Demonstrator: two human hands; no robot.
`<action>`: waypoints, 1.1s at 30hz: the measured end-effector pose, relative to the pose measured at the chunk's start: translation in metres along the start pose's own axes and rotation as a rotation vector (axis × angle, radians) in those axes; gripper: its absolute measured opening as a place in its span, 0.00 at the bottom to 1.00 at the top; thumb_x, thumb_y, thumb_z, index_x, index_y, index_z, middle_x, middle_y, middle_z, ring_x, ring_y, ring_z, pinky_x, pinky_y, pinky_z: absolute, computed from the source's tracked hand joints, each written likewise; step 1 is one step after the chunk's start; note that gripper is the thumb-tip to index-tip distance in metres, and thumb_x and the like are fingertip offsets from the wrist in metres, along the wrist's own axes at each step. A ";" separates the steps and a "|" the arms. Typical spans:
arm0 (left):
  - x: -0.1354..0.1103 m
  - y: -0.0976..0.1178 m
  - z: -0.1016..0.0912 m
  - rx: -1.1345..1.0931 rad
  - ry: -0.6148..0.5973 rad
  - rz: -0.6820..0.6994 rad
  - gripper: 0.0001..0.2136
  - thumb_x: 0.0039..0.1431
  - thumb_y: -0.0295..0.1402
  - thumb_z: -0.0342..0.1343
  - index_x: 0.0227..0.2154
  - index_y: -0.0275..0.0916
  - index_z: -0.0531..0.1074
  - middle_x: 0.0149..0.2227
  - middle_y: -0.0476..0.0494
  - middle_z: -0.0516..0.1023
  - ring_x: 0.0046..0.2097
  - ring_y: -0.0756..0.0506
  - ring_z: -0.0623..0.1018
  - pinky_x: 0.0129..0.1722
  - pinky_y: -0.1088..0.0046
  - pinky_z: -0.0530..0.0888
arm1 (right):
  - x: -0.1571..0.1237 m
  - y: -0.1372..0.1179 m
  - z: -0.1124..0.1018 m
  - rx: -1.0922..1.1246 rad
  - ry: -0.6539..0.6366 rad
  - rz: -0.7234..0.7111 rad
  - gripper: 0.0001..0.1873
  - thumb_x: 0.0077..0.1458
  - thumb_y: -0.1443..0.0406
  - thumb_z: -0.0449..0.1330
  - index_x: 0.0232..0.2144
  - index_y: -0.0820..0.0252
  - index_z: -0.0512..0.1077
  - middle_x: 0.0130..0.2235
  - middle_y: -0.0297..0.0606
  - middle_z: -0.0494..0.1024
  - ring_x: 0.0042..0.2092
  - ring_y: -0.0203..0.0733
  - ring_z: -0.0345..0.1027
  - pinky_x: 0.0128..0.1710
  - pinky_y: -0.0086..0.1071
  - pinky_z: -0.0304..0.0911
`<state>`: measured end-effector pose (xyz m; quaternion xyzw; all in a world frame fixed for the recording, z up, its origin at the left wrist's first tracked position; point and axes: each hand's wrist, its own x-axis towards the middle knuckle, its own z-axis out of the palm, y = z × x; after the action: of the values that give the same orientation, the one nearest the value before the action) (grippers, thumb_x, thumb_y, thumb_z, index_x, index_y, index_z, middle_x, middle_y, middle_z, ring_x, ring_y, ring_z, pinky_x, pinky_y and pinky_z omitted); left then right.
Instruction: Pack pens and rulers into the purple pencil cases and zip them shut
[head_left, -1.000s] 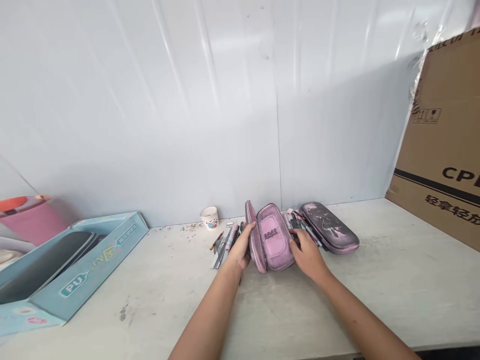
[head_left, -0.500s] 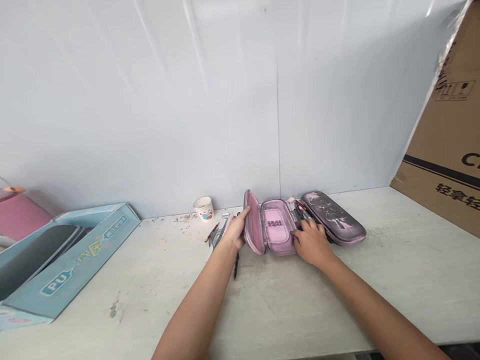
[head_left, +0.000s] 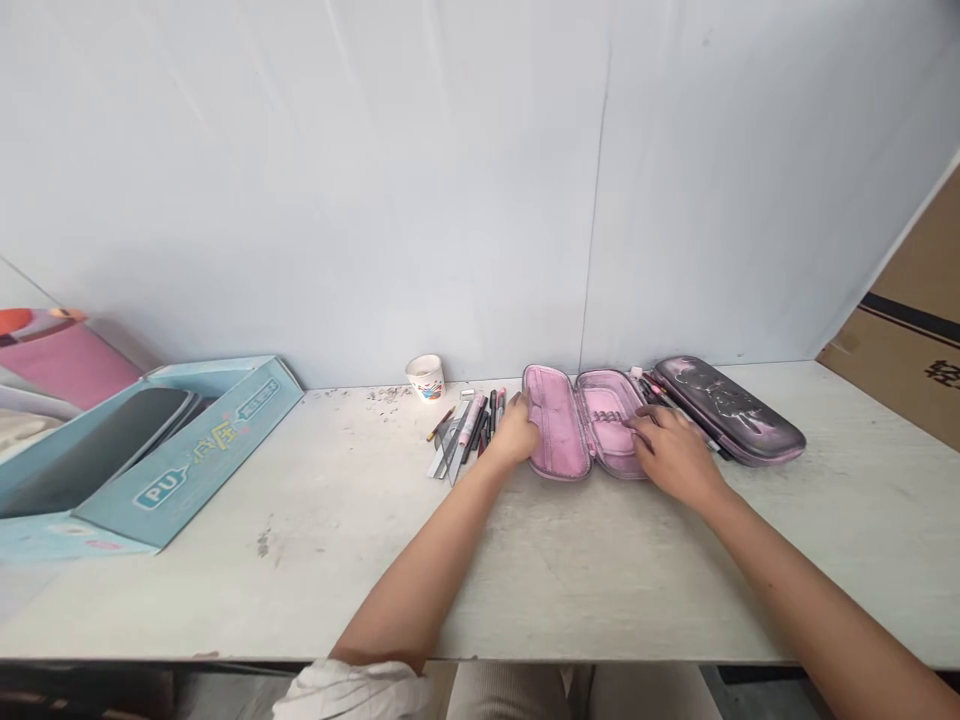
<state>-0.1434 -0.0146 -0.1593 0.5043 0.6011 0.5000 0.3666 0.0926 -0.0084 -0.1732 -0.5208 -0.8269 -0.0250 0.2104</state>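
Note:
A pink pencil case [head_left: 555, 430] lies open and flat on the white table [head_left: 300, 580], its two halves spread side by side. My left hand [head_left: 516, 432] rests against the left half's near edge. My right hand [head_left: 673, 452] lies over the right half, fingers on its pink inner lining. Beyond that hand sits a dark mauve printed pencil case [head_left: 731, 412], closed. Left of my left hand lies a pile of pens and clear rulers [head_left: 463, 437]. Some pens [head_left: 651, 392] are tucked between the two cases.
A small paper cup [head_left: 426, 377] stands against the white wall behind the pile. A blue box [head_left: 210, 465] with a dark pad inside sits at the left, a pink object [head_left: 67, 350] beyond it. Cardboard [head_left: 911, 310] stands at the right. The table's front edge runs below my forearms.
The pink case's left half has gone from propped up to lying flat. My hands have spread farther apart on it. The view has shifted, showing more of the table's front edge.

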 end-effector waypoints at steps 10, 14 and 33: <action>-0.023 -0.014 -0.029 0.427 -0.091 0.342 0.23 0.43 0.20 0.49 0.46 0.32 0.66 0.60 0.30 0.56 0.64 0.37 0.49 0.61 0.59 0.44 | 0.009 -0.055 0.032 0.140 -0.170 -0.158 0.21 0.56 0.56 0.48 0.49 0.53 0.69 0.55 0.45 0.63 0.55 0.52 0.55 0.50 0.44 0.54; -0.010 -0.007 -0.064 0.633 0.099 0.255 0.14 0.53 0.29 0.47 0.43 0.36 0.67 0.52 0.32 0.65 0.57 0.37 0.61 0.58 0.59 0.52 | 0.019 -0.059 0.025 0.144 -0.118 -0.147 0.20 0.57 0.58 0.47 0.47 0.56 0.70 0.49 0.46 0.68 0.51 0.49 0.58 0.50 0.41 0.55; -0.024 0.047 -0.042 -0.218 -0.134 -0.152 0.14 0.52 0.45 0.52 0.23 0.37 0.66 0.22 0.46 0.68 0.29 0.46 0.71 0.30 0.73 0.66 | 0.081 -0.124 0.002 1.141 0.021 0.168 0.18 0.54 0.54 0.49 0.43 0.56 0.67 0.40 0.36 0.74 0.40 0.38 0.68 0.40 0.33 0.63</action>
<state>-0.1660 -0.0481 -0.1057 0.4467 0.5537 0.4985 0.4953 -0.0460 0.0046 -0.1223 -0.3883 -0.6632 0.4367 0.4676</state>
